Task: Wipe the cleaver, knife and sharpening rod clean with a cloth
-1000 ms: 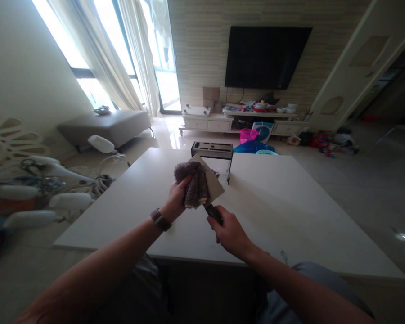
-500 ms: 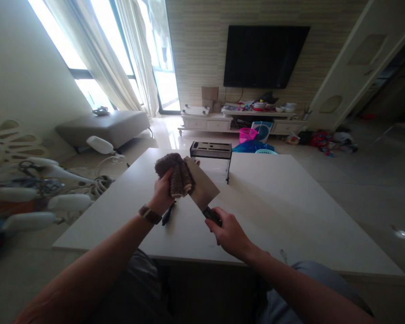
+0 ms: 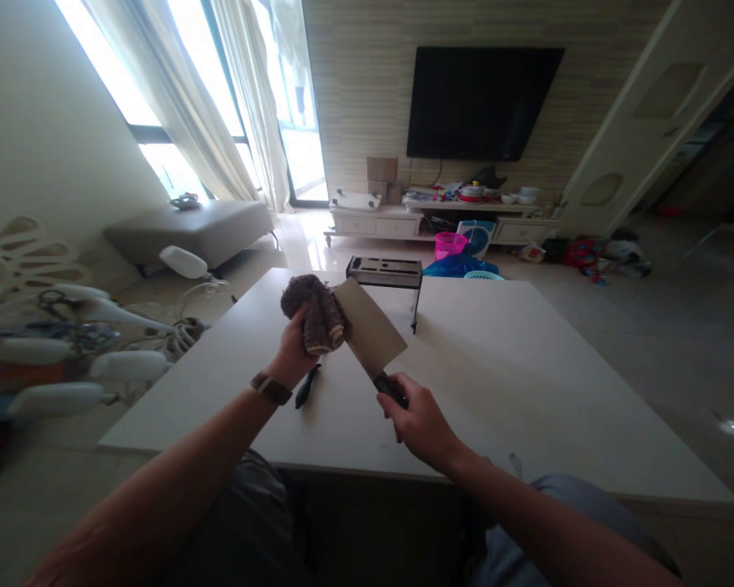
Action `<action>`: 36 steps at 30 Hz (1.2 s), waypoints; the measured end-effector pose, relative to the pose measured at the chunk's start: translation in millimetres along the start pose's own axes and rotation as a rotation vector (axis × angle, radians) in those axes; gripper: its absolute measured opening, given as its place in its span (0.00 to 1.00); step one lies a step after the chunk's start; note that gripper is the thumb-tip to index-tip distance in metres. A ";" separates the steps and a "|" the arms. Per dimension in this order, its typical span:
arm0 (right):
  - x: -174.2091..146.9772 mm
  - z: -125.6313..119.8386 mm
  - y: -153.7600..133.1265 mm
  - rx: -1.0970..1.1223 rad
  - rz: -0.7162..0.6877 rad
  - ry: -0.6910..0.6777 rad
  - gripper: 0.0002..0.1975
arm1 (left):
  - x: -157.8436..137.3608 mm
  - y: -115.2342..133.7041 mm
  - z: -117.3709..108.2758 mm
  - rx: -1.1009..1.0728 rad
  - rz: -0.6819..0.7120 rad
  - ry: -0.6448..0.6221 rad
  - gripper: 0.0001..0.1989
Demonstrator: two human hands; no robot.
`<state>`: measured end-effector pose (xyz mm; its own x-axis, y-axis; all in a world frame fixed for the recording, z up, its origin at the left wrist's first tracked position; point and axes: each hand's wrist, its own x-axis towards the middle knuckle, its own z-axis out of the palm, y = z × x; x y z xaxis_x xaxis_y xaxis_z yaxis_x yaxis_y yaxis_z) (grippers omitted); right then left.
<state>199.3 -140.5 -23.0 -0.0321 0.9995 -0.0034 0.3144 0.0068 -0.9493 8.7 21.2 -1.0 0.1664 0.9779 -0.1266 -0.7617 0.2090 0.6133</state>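
Observation:
My left hand is closed around a bunched brown cloth above the table. In my right hand is the dark handle of a cleaver, its broad blade slanting up and left. The blade's far end lies against or just beside the cloth; its edge there is partly hidden. Below my left hand, a black-handled tool rests on the table, its upper end out of sight. Just beyond the blade stands a knife block with a slotted dark top and clear sides.
The white table spreads out in front of my knees. Left of it stands a lamp with white shades. Past the far edge are a pink basket, a blue bag and a low TV cabinet.
The cleaver and my right hand have shifted slightly right, drawing the blade a little out from the cloth. My left hand keeps its hold on the cloth, which has moved slightly.

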 end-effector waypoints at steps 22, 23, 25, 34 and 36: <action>10.7 -5.4 0.7 -0.198 -0.085 0.083 0.11 | -50.5 -69.6 9.2 0.311 -0.064 -0.072 0.27; 10.9 -5.0 -0.2 -0.189 -0.087 0.081 0.11 | -49.1 -69.0 9.8 0.316 -0.050 -0.060 0.25; 11.2 -4.1 -2.0 -0.169 -0.090 0.077 0.11 | -46.0 -65.9 12.1 0.324 -0.026 -0.033 0.21; 10.8 -8.6 -5.6 -0.092 -0.026 0.093 0.11 | -30.0 -34.8 15.2 0.292 0.054 0.027 0.19; 10.7 -11.0 -5.4 -0.061 -0.032 0.100 0.11 | -29.2 -34.8 13.9 0.281 0.065 0.027 0.20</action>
<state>207.7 -129.5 -14.4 0.0506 0.9969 0.0607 0.3719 0.0376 -0.9275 39.1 -14.7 -7.7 0.1031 0.9898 -0.0983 -0.5660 0.1396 0.8125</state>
